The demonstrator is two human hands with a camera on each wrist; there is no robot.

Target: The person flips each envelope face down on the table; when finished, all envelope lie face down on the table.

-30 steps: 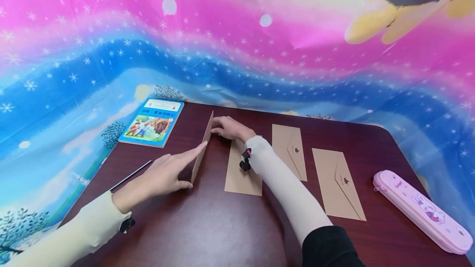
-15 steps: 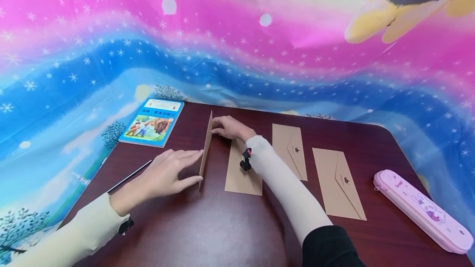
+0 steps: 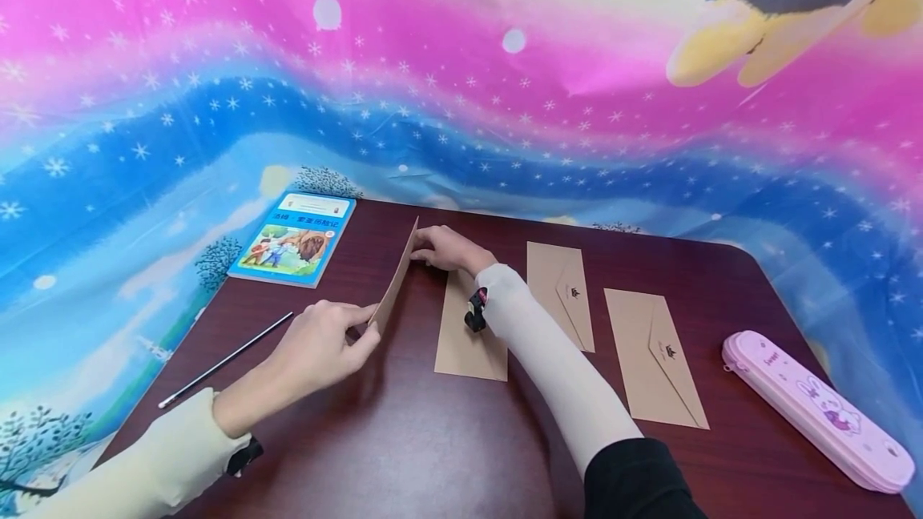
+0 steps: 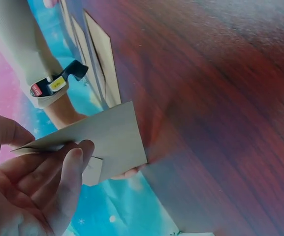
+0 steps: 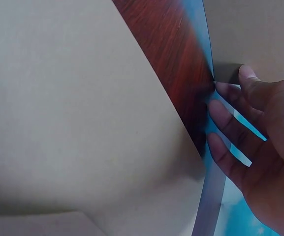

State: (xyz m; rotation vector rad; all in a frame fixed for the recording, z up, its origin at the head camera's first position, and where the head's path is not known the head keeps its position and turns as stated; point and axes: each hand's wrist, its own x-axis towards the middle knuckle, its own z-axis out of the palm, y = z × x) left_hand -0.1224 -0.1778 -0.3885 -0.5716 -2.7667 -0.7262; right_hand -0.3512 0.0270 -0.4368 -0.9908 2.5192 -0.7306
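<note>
A brown paper envelope [image 3: 397, 279] stands on edge between the two hands in the head view. Its near end is pinched by my left hand [image 3: 328, 343], with finger and thumb at the edge. At the far end my right hand [image 3: 449, 248] grips it with curled fingers. The left wrist view shows the held envelope [image 4: 117, 132] sloping away from the left fingers, with a small flap edge on its face. Under the right forearm lies a second envelope [image 3: 461, 351], partly hidden. In the right wrist view, the right thumb [image 5: 247, 73] presses on brown paper.
To the right lie two more envelopes, one nearer the back [image 3: 551, 267] and one farther right [image 3: 638, 359], flaps facing up. A pink pencil case [image 3: 818, 411] is at the right edge. A blue book [image 3: 292, 239] and a pencil [image 3: 223, 360] lie on the left.
My left hand has gone from touching the envelope with straighter fingers to pinching its near end, which has swung left. The right hand has stayed in place. More of the pencil shows.
</note>
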